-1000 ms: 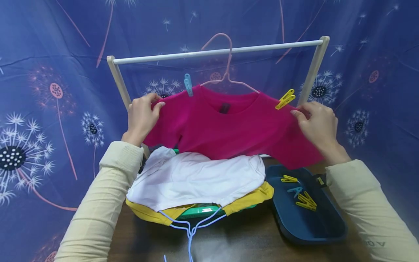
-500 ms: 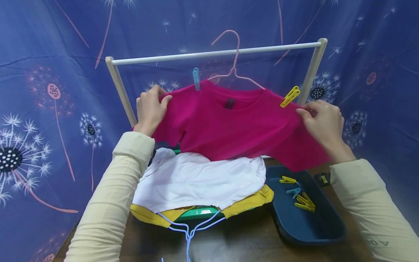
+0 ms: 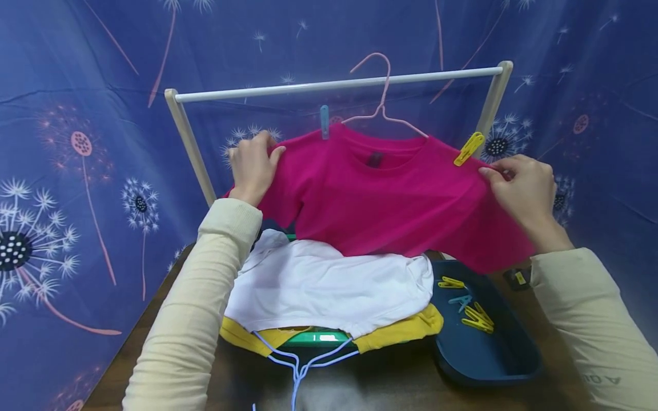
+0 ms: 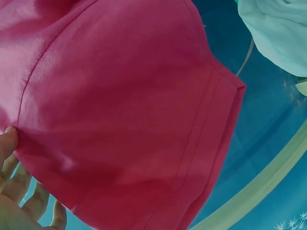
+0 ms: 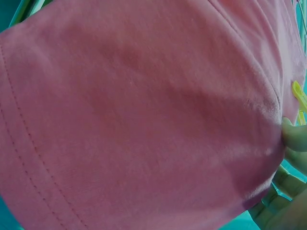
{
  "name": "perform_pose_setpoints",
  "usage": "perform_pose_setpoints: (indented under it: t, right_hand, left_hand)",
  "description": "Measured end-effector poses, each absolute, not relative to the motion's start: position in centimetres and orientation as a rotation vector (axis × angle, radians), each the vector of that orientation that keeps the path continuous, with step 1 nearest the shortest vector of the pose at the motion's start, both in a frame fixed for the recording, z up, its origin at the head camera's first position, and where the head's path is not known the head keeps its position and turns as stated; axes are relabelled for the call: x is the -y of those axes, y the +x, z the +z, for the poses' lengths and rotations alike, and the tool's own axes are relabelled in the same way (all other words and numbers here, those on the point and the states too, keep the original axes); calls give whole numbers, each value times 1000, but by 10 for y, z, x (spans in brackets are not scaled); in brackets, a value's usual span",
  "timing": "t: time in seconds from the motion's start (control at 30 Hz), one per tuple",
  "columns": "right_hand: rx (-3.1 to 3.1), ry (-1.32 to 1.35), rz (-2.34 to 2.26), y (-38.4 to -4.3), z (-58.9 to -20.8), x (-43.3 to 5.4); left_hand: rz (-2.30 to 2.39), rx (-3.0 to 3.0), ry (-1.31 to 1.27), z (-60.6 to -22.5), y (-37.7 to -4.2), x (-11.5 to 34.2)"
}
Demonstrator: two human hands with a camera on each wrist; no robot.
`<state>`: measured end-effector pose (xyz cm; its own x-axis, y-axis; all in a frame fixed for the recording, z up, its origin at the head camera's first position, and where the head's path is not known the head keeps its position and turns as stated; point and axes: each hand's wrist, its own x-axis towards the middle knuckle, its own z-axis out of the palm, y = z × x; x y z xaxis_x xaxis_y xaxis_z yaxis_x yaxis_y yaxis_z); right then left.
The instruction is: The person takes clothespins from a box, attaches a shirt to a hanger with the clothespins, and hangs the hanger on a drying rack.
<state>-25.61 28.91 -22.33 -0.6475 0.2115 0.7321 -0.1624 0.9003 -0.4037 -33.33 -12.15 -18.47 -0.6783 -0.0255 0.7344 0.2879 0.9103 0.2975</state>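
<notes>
Shirt [image 3: 380,211] held spread in front of the rack [image 3: 283,89], pinched at both shoulders.
The left hand [image 3: 254,165] and right hand [image 3: 524,185] each clamp the cloth between thumb and fingers, one per side. The shirt is on a pink hanger [image 3: 384,103], whose hook overlaps the rack's bar; whether they touch I cannot tell. A blue peg [image 3: 325,122] grips the shoulder near the left hand, a yellow peg [image 3: 469,149] the one beside the right. Nearer on the desk [image 3: 252,382] are a white garment [image 3: 329,285] and a tray [image 3: 493,359] with loose pegs [image 3: 478,318].
</notes>
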Motion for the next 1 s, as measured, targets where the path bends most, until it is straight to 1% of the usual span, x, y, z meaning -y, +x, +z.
perform_pose_setpoints:
  t: [0.63, 1.0]
  right_hand:
    - [2233, -39, 548, -267, -225, -286]
    - [2253, -11, 541, -268, -232, -284]
  left_hand:
    - [-488, 2379, -93, -183, -342, 119]
    - [-493, 2474, -73, -197, -345, 121]
